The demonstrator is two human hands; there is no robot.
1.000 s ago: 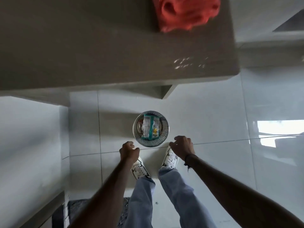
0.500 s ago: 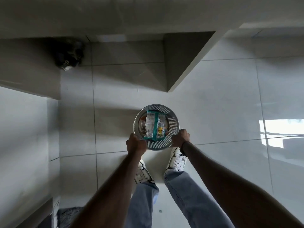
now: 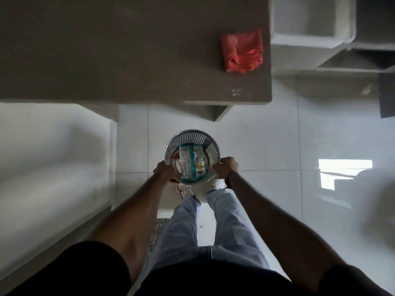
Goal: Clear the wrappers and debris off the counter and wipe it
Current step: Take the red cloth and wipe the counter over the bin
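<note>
gripping the slatted waste bin (image 3: 193, 139) by its rim, the left hand (image 3: 163, 170) curls closed on the left edge and the right hand (image 3: 227, 167) closes on the right edge, holding it above the pale floor, near the person's shoes. a clear wrapper (image 3: 190, 164) with a teal band lies inside, so clearing looks partly done. further right on the far brown counter (image 3: 119, 52), the crumpled red cloth (image 3: 242, 51) lies near its right end; just nearer, pale specks (image 3: 241, 92) remain, so wiping seems left.
</note>
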